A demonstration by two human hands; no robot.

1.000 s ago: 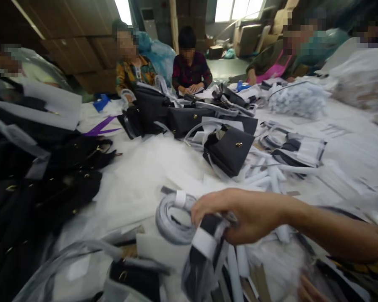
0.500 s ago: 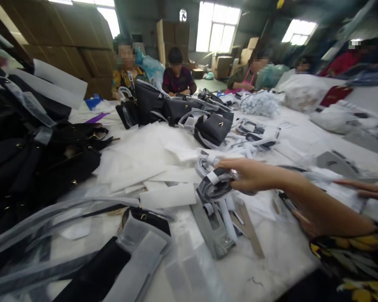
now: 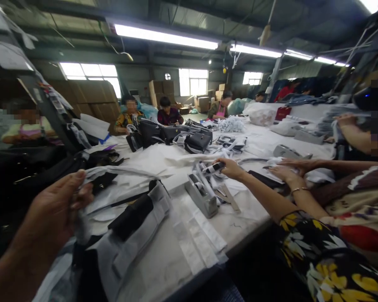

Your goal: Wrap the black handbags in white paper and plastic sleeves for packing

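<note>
My left hand (image 3: pixel 58 205) is closed round a handbag strap (image 3: pixel 113 169) in pale translucent wrapping, lifted at the left. The strap leads towards a black handbag (image 3: pixel 134 214), partly covered with white wrapping, lying on the table before me. More wrapped black material hangs below my hand; its shape is unclear. Farther off, my right hand (image 3: pixel 231 169), in a floral sleeve, is stretched over the table. Its fingers grip a coiled strap (image 3: pixel 212 168) with a white band round it. A grey tape dispenser (image 3: pixel 204 197) stands just below that hand.
White strips (image 3: pixel 198 239) lie near the table's front edge. Black handbags (image 3: pixel 198 141) stand in the middle, with white sheets (image 3: pixel 154 157) before them. At the right, a co-worker's hands (image 3: pixel 286 170) rest on wrapped material. Other people sit round the table.
The view has tilted up and widened. My left hand has come into view with the wrapped strap raised in it. My right hand stays at the coiled strap.
</note>
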